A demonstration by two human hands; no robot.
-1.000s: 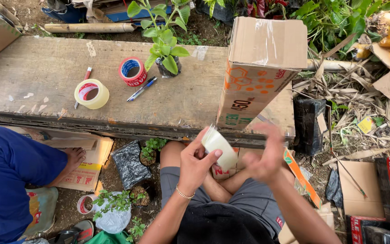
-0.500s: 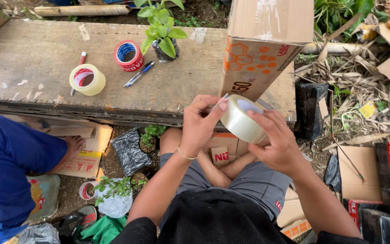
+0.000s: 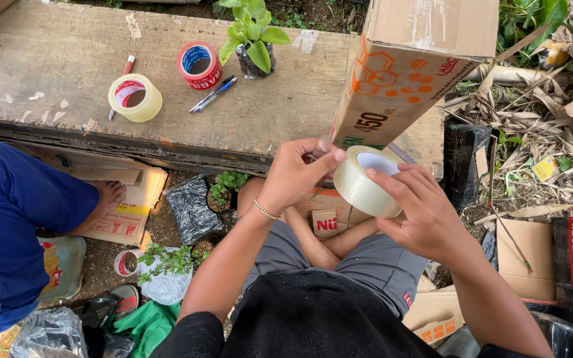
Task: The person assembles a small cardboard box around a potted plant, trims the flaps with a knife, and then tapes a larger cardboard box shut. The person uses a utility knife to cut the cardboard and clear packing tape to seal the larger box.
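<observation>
My right hand (image 3: 418, 209) grips a roll of clear packing tape (image 3: 363, 181) in front of my lap. My left hand (image 3: 294, 175) pinches the loose tape end at the top of the roll, next to the lower corner of a tall cardboard box (image 3: 414, 63). The box stands upright on the right end of a wooden bench (image 3: 67, 46). I sit cross-legged below the bench edge.
On the bench lie a yellowish tape roll (image 3: 134, 97), a red tape roll (image 3: 199, 65), two pens (image 3: 213, 94), a red marker (image 3: 122, 78) and a small potted plant (image 3: 253, 36). A person in blue (image 3: 14, 219) sits at left. Flat cardboard and dry leaves (image 3: 532, 139) lie at right.
Both hands have lifted the tape roll from my lap up toward the box's lower corner. My left hand's fingers shifted to the tape end on the roll.
</observation>
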